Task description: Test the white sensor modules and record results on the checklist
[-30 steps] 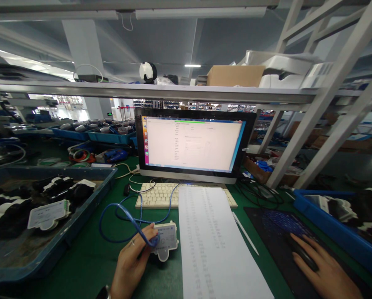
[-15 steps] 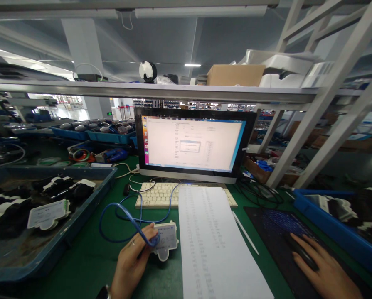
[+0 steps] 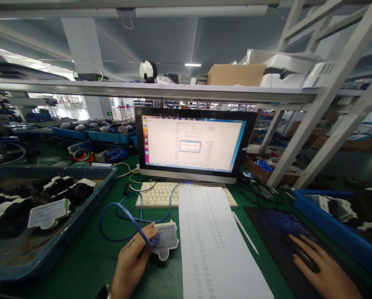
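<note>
My left hand grips a small white box-shaped device on the green table, pinching the end of a blue cable plugged into its left side. The cable loops back toward the keyboard. My right hand rests curled over a black mouse on a dark mouse mat. Ahead stands a monitor showing a pale window with a small dialog box in its middle. A long printed sheet lies between my hands.
A blue tray of black and white devices sits at the left, another blue bin at the right. A white pen lies beside the sheet. Black cables coil behind the mat. A metal shelf with a cardboard box spans overhead.
A small dialog box has appeared on the monitor where a plain window showed. My right hand shifted slightly on the mouse. My left hand has stayed put.
</note>
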A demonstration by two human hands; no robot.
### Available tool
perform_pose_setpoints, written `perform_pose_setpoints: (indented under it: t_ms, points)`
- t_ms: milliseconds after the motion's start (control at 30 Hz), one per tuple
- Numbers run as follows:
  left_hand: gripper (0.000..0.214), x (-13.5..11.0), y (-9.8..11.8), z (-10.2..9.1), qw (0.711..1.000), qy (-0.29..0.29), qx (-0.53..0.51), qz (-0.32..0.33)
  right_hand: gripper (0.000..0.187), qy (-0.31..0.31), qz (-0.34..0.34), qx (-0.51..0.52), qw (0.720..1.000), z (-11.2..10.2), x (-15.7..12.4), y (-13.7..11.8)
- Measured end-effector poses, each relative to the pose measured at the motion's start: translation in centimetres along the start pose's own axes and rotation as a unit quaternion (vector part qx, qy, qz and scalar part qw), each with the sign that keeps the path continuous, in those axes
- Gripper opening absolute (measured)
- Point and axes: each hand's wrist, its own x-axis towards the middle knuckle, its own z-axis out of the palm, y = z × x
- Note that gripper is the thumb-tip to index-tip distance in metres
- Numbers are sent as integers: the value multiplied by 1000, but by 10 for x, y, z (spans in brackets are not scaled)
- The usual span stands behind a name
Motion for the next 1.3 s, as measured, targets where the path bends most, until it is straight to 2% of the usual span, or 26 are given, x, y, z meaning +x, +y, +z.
perform_pose_setpoints:
  t_ms: [1067, 1300]
  points:
    - [24, -4, -4, 2, 1000, -3, 9, 6, 63, 5, 8, -51, 999, 1, 1, -5]
    - [23, -3, -4, 3, 1000, 0, 12, 12, 60, 15, -5, -44, 999, 1, 3, -4]
